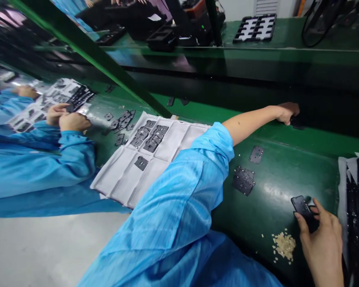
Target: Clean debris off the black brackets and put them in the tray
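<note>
Toward the near edge of the counter (pixel 287 167), head view: right hand (pixel 323 239) pinches a black plate (pixel 301 205) between thumb and fingers. By the far edge, left hand (pixel 288 113) at a dark piece (pixel 298 122); can't tell whether gripped. Best held by the rim, faces untouched. Counts: one loose plate (pixel 256 154); one overlapping stack (pixel 243 180), number unclear; one heap of chips (pixel 285 245); one white tray (pixel 119 171) bearing two piles (pixel 155 138), one single plate (pixel 141 162).

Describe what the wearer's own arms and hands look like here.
The left sleeve is bright blue, loose and creased, bunched up near the elbow so the left forearm is bare. The left grip and right grip are ungloved hands. No watch shows on either wrist. No right sleeve can be made out.
</note>
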### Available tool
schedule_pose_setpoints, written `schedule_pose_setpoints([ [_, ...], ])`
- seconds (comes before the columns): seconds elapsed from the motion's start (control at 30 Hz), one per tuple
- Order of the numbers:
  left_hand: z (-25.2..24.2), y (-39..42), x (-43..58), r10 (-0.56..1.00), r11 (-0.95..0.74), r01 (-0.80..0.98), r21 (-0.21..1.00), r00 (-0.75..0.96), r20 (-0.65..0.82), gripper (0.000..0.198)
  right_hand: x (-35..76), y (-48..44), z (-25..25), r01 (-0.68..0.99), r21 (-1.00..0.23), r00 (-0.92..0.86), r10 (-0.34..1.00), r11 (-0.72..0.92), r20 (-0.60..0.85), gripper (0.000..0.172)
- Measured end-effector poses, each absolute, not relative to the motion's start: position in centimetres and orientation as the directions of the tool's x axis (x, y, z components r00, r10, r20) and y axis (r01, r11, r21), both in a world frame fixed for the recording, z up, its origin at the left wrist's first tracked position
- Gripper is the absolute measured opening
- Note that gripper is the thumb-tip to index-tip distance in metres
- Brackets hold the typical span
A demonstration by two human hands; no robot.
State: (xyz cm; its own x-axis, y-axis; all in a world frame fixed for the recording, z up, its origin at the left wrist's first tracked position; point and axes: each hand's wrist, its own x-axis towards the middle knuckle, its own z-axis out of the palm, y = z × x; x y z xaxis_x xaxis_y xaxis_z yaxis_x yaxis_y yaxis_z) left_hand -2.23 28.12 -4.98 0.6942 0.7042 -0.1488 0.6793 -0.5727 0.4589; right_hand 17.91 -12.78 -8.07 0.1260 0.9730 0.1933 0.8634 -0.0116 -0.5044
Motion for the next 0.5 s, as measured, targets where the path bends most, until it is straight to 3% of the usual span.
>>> schedule_pose_setpoints([
  [0.17,-3.2,27.6,-2.3,0.749,-0.548,0.741,0.389,0.641,-0.165,0.031,18.1,-13.6,-9.1,0.875,-0.484,0.112,0.969,0.008,0.219,0.092],
  [0.3,-2.4,27.8,-2.4,0.78,-0.518,0.773,0.366,0.603,-0.169,0.042,17.5,-14.0,-9.2,0.864,-0.502,0.103,0.967,0.029,0.232,0.077],
  [0.5,-2.4,25.1,1.0,0.752,-0.507,0.783,0.36,0.606,-0.259,0.052,17.3,-14.4,-8.5,0.773,-0.634,0.124,0.981,-0.001,0.15,0.051],
])
